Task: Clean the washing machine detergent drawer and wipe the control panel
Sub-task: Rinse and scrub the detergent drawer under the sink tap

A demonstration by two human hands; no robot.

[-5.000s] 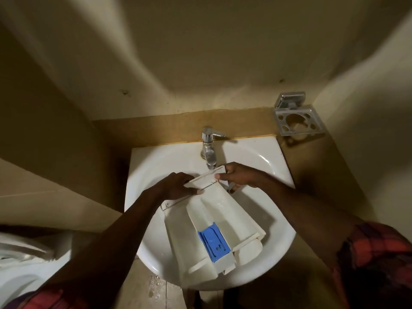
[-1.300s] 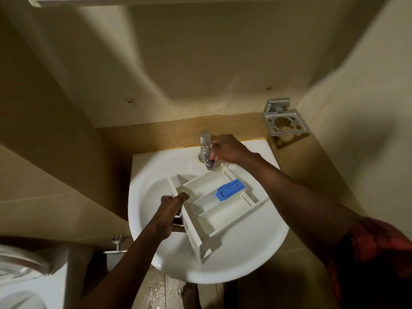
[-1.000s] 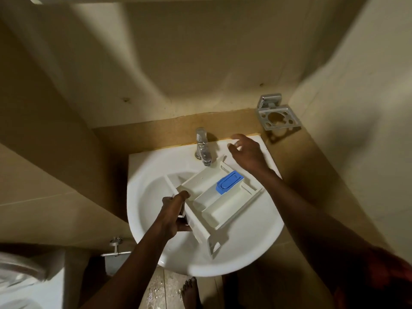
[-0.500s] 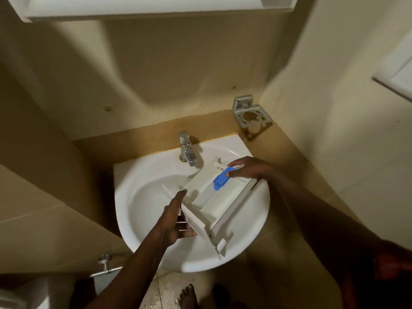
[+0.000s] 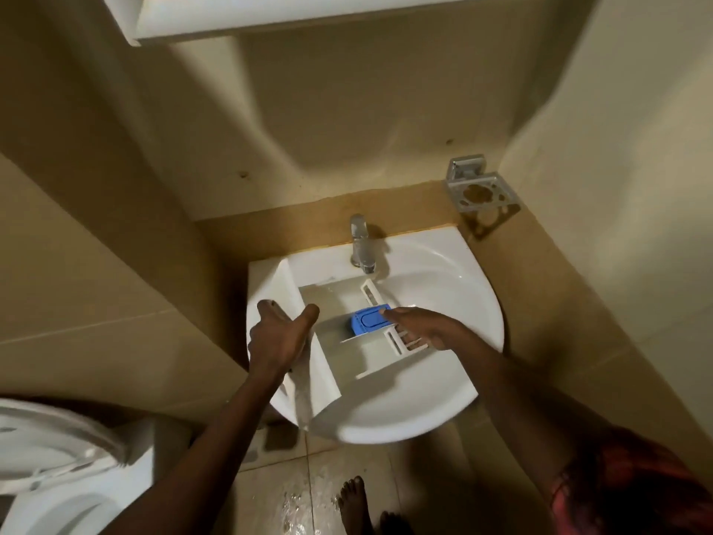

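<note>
A white detergent drawer (image 5: 335,341) with a blue insert (image 5: 368,321) is held over the white sink (image 5: 455,287), open side facing me. My left hand (image 5: 276,339) grips the drawer's front panel on the left, thumb over its inner edge. My right hand (image 5: 428,330) holds the drawer's right end, fingers through the slotted side and fingertips touching the blue insert. The drawer's front panel hangs past the sink's near rim.
A chrome tap (image 5: 360,241) stands at the back of the sink, just above the drawer. A metal holder (image 5: 482,189) is fixed to the wall at right. A white toilet (image 5: 58,469) is at lower left. My bare foot (image 5: 355,503) stands on the wet floor tiles.
My right hand left the tap and took hold of the drawer's right end. The drawer has turned and lifted, its front panel now toward the left and near rim.
</note>
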